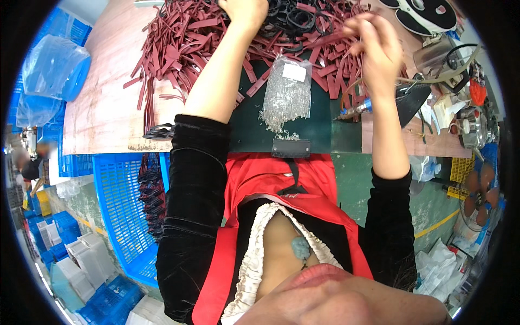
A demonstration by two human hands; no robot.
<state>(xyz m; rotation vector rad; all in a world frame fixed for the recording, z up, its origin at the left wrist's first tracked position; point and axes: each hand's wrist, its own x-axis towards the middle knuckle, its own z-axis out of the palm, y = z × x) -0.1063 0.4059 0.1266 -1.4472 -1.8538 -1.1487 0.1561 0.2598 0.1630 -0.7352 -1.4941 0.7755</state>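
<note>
A large heap of dark red straps [179, 51] covers the far side of the table, with a tangle of black straps [295, 19] on top at the middle. My left hand [246, 10] reaches to the heap at the top edge; its fingertips are cut off or hidden. Over the heap's right side hangs my right hand [377, 51], its fingers bent and apart, slightly blurred. No held thing shows clearly in it. Between my arms, a clear plastic bag [288, 89] with many tiny metal pieces lies on a dark green mat [319, 127]. Some pieces have spilled from its near end.
A small black block [291, 147] sits at the table's front edge. Beside my right wrist lies a blue-and-silver pen-like tool [355, 110]. Pliers [424, 123] and clutter fill the right side. A blue basket [122, 211] stands below the table, left. A fan [481, 195] is at far right.
</note>
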